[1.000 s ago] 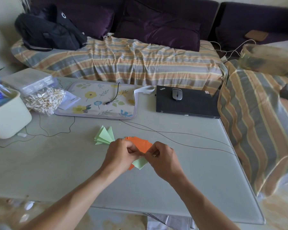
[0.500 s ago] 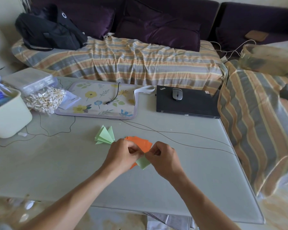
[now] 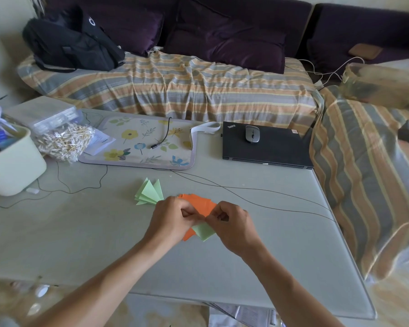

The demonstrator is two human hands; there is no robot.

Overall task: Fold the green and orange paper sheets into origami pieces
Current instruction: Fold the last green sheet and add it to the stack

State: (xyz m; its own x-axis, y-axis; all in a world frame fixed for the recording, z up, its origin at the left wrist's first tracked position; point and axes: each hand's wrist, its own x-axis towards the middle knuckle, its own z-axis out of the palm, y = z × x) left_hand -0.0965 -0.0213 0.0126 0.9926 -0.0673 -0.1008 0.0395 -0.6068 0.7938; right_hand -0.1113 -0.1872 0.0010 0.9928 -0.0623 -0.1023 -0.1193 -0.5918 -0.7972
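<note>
Left hand and right hand pinching green sheet over orange sheets, bare table lying leftward, folded green pieces sitting just beside.

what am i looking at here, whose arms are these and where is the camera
There is no machine here: a person wears one camera on the head, looking down at their own arms. The left hand and right hand together pinch a green paper sheet over a stack of orange paper. Finished green folded pieces lie beside them on the table. Farther back are a floral mat and a closed laptop with a mouse on it.
</note>
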